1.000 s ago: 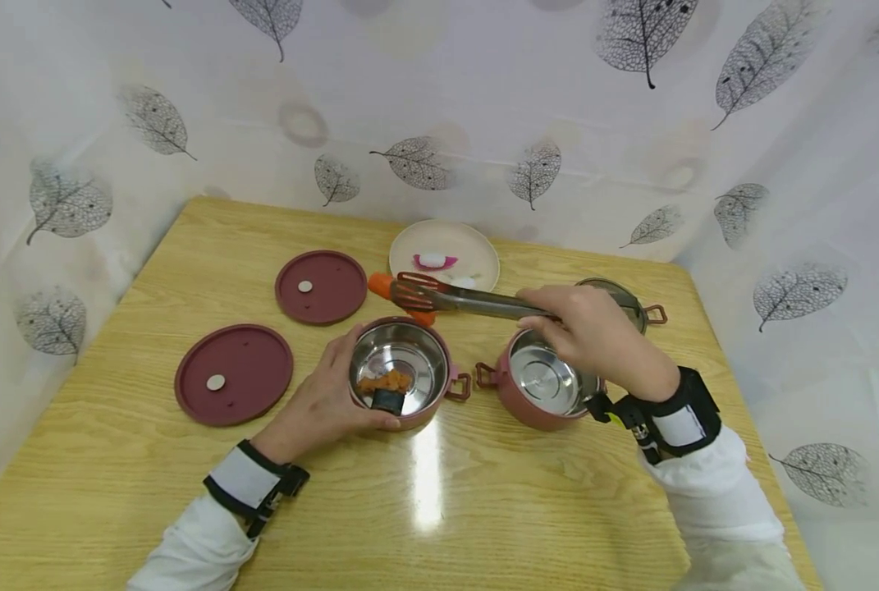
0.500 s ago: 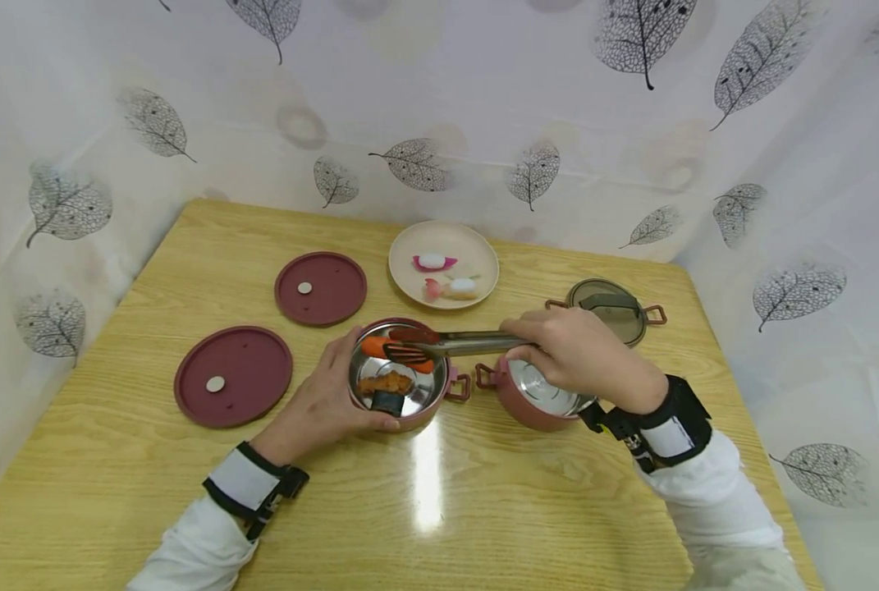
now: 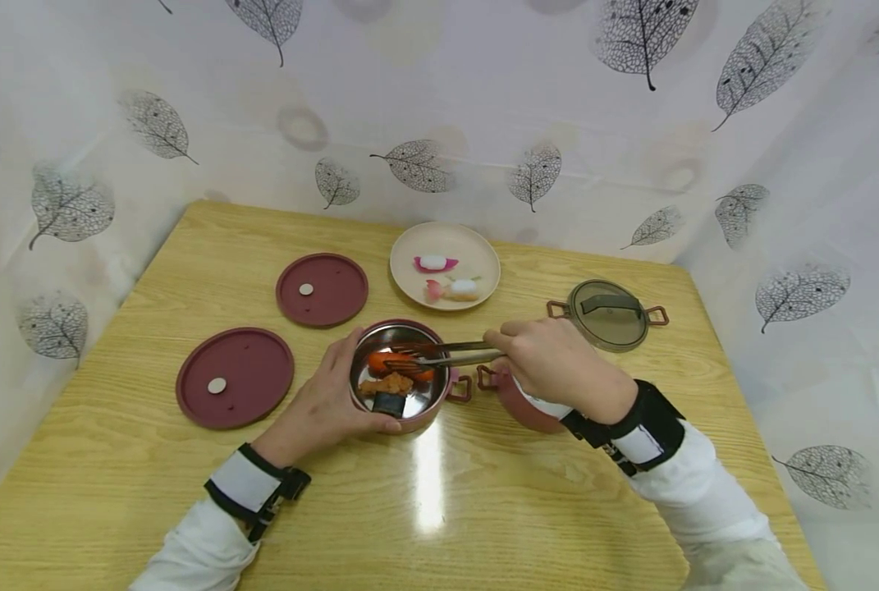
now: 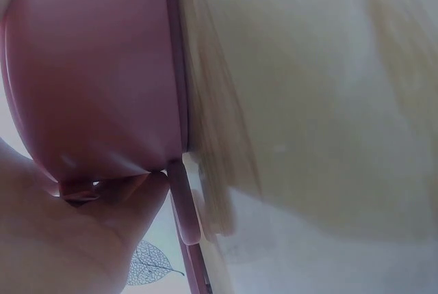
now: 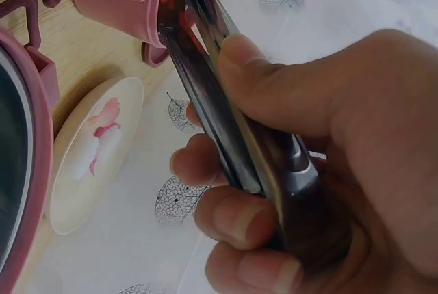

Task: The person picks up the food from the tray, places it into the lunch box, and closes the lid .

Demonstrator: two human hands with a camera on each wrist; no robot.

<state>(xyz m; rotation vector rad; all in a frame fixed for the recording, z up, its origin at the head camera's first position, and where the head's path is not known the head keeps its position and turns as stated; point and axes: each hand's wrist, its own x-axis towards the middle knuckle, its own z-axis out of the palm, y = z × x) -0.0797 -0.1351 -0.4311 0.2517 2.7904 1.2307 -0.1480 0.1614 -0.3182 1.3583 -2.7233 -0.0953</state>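
My left hand (image 3: pixel 321 406) grips a pink, steel-lined pot (image 3: pixel 418 420) from its left side, thumb along the near wall and fingers round the far side. My right hand (image 3: pixel 557 361) holds metal tongs (image 3: pixel 463 355), with the thumb on one arm and the fingers curled round the other, clearly seen in the right wrist view. The tongs' slotted tips reach down into the pot over an orange food piece (image 3: pixel 380 361). Below it inside lie a brown fried-looking piece (image 3: pixel 386 384) and a dark-wrapped roll (image 3: pixel 389 404). The left wrist view shows the pot's outer wall (image 4: pixel 102 68) close up.
A second pink pot (image 3: pixel 524 410) stands under my right hand, partly hidden. Behind it is a handled pot with a dark see-through lid (image 3: pixel 609 328). Two maroon discs (image 3: pixel 254 353) lie at left. A cream plate (image 3: pixel 409 287) at the back bears white-topped pieces.
My right hand has moved left and down with the tongs, lowering the orange piece from above the far rim into the pot. The left hand has kept its hold on the pot.
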